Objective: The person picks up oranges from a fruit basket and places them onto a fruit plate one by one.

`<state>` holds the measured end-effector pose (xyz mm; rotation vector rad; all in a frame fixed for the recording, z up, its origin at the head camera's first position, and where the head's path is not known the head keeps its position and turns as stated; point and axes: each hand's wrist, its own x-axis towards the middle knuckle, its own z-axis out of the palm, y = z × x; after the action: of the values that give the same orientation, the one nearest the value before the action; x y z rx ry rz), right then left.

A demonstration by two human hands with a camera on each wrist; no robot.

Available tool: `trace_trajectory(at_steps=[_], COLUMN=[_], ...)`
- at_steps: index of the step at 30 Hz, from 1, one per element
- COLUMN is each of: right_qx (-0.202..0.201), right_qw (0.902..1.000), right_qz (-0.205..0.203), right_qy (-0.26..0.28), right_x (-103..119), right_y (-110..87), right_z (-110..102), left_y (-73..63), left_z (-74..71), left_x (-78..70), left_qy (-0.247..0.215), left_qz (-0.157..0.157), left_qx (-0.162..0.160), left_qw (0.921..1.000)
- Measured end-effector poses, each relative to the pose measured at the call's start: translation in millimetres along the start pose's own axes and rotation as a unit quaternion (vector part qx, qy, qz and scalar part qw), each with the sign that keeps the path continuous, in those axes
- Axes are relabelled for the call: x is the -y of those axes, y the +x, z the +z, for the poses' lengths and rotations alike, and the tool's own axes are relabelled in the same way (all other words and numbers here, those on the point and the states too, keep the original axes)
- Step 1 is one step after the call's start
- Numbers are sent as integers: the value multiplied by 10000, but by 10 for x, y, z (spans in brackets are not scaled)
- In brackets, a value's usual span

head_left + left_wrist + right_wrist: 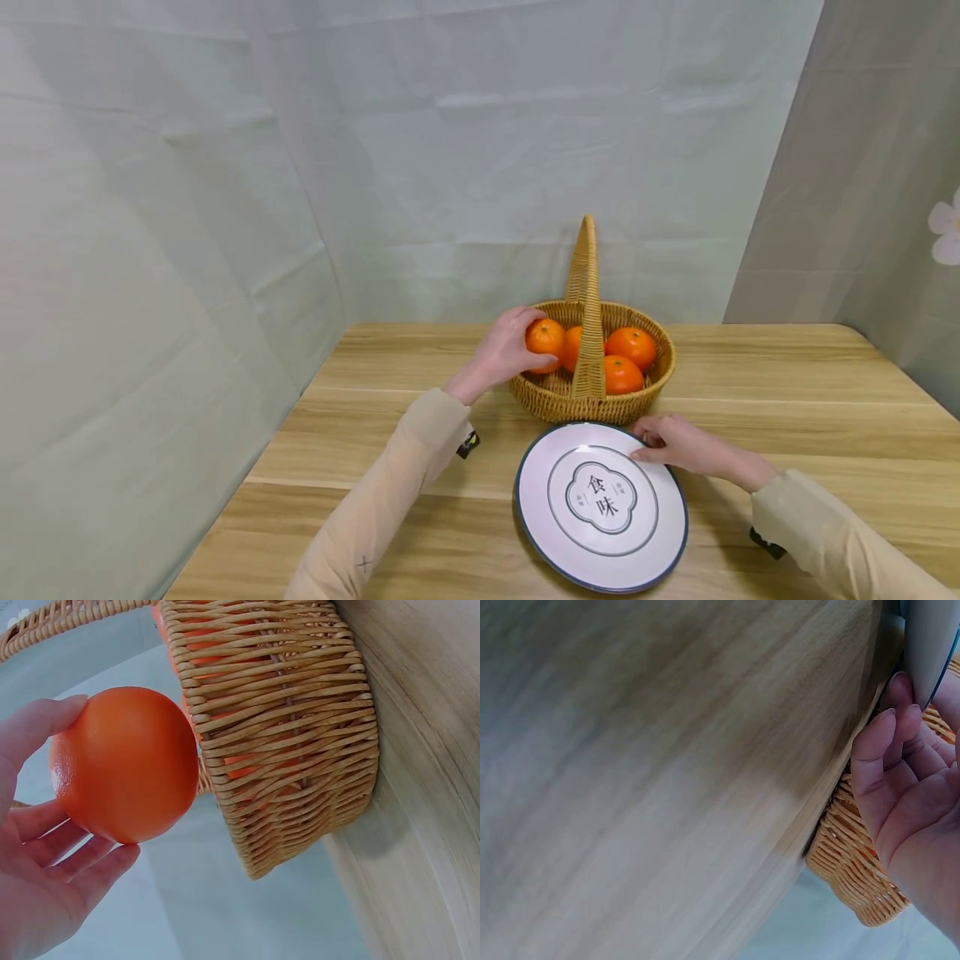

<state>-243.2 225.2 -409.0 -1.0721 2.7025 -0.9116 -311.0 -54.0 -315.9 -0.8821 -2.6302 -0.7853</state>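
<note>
Fingers [105,873] pinch — left hand [506,347], an orange [544,338] at the basket [551,403]; right hand [686,444], a plate [600,533].

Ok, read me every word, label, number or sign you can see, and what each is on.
"食味": centre of the plate.
Small characters either side of it: too small to read.
Cross-like mark, not readable as a word: left sleeve.
Dark piece by the left cuff: yellowish marking, too small to read.

Booth-like space, cloth walls [525,142] (creased), wooden table [787,367]
</note>
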Motion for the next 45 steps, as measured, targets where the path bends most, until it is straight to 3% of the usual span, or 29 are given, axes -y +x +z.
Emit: trace_trajectory(at_steps=[6,13,24,45], right_qx=[-139,-8,50,66], right_qw=[9990,10000,9999,9997], right_qz=[-425,15,71,190], right_qy=[-6,-87,-110,-142], right_x=[-14,9,-2,-10], right_y=[-11,-4,9,9], right_z=[12,-3,-12,-6], left_y=[-26,-57,-139,-323], left_z=[-49,-98,-181,-295], left_x=[-21,-14,12,30], left_qy=[-70,-122,-272,-673], left_qz=[46,54,187,382], left_qx=[-74,-182,-431,-576], left_qw=[9999,9997,9985,9953])
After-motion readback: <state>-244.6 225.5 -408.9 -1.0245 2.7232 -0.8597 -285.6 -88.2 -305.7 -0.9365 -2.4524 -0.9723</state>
